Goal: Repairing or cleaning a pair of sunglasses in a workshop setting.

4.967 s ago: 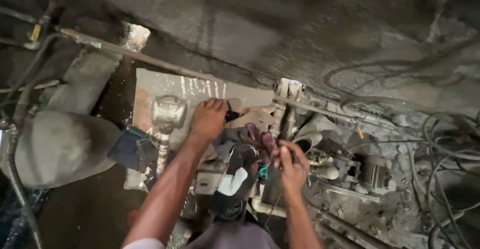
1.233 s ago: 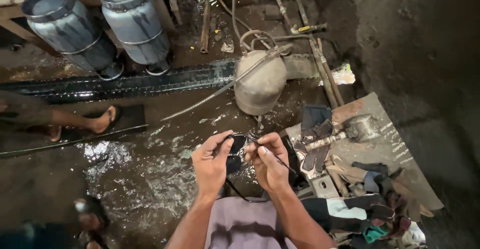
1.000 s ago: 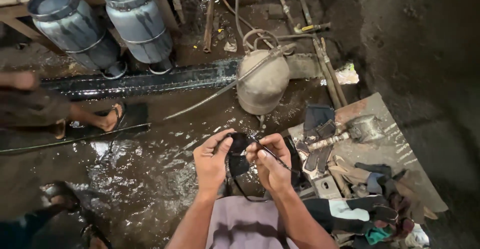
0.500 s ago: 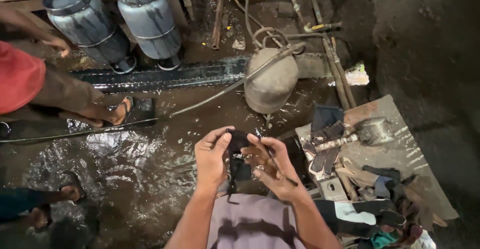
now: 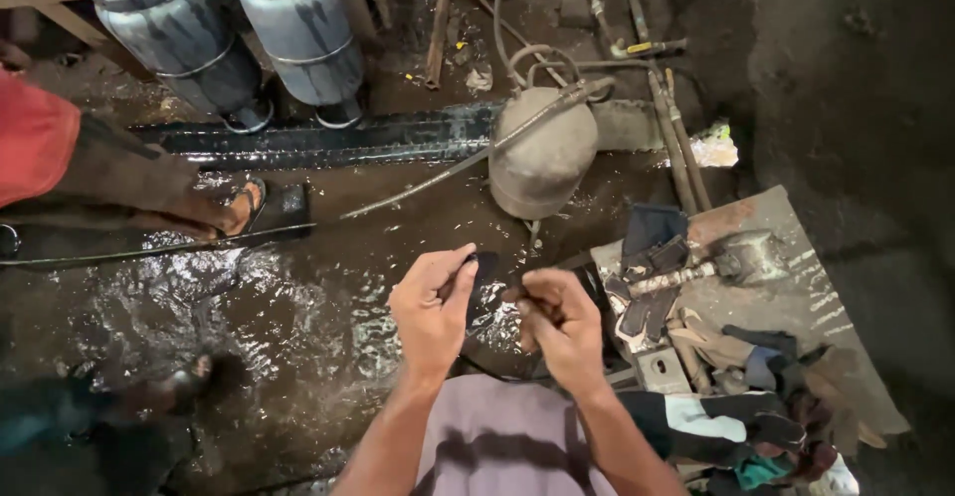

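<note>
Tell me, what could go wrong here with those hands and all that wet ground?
The left hand and right hand pinch a small dark strip over the wet floor; if it slips, it may be hard to find in the mud. Another person's sandalled foot stands close by on slick ground and might slide. The cylinders sit nearby too.

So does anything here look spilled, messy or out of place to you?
Yes. The floor is wet and muddy, shining with puddles under the left hand and right hand, which hold a small dark piece. Gloves and rags lie heaped on the metal sheet beside a hammer.
</note>
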